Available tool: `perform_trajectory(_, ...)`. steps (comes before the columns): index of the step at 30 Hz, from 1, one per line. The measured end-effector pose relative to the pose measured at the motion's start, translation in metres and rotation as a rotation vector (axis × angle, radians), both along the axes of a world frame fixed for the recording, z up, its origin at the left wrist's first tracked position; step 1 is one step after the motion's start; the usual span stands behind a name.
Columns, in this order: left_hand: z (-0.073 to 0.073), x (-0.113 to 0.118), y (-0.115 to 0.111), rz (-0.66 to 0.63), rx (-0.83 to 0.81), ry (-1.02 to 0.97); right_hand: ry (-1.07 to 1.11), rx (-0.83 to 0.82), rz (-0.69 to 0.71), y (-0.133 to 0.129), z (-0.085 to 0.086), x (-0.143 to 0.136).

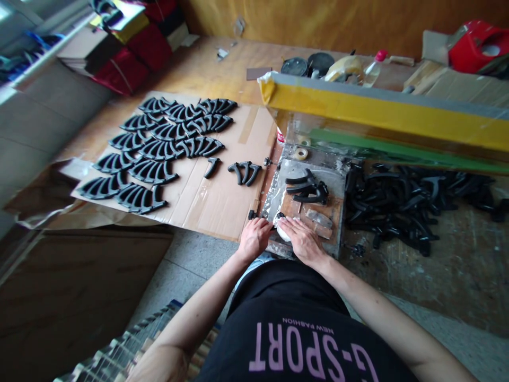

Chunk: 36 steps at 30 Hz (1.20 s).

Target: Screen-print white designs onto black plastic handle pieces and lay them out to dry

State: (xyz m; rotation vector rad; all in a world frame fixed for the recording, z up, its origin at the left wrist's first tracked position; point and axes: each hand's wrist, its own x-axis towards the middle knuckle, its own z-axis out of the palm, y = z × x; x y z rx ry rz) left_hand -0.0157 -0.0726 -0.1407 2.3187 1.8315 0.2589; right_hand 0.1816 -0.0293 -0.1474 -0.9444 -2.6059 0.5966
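Black shirt fabric with pink lettering fills the bottom of the view, and both my forearms run forward from it. Left hand (254, 237) rests knuckles-up at the near edge of the work board (338, 180), fingers curled loosely; whether they pinch anything I cannot tell. Right hand (304, 241) lies flat, fingers extended and pressed down on a white rounded piece (281, 231) that sits between the two hands at the board's front edge. Only a sliver of that piece shows.

Just beyond my right hand lie two brownish blocks (320, 222), side by side on the board. Further up the board, a small cluster of black curved handles (308, 190) rests on silvery film. A roll of tape (301, 153) sits near the board's far end.

To the left, a cardboard sheet (222, 199) carries rows of black curved parts (159, 148), fanned in overlapping groups, with a few loose ones (243, 172) near the board. To the right, a heap of black parts (405, 204) lies on the stained surface (457, 265). A yellow-edged frame (377, 109) slants above the board. At the far wall stand a clear bottle with a red cap (374, 69) and a red object (475, 45).
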Motion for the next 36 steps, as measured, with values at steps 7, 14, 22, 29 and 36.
perform_trajectory(7, 0.003, -0.001, 0.001, -0.016, 0.013, -0.016, 0.024, -0.046, -0.029, 0.013, -0.004, -0.016)
perform_trajectory(14, 0.004, 0.0, 0.001, -0.003, -0.013, -0.024, 0.107, -0.157, -0.093, -0.008, 0.012, 0.019)
perform_trajectory(22, 0.005, -0.002, 0.002, 0.001, -0.03, -0.044, 0.533, -0.818, -0.562, 0.026, 0.009, 0.0)
perform_trajectory(29, 0.003, -0.003, 0.003, -0.008, -0.016, -0.065, 0.089, -0.391, -0.486, 0.031, 0.005, -0.028)
perform_trajectory(36, 0.002, -0.009, 0.002, -0.004, -0.002, -0.174, 0.078, -0.229, -0.54, 0.052, 0.028, -0.027)
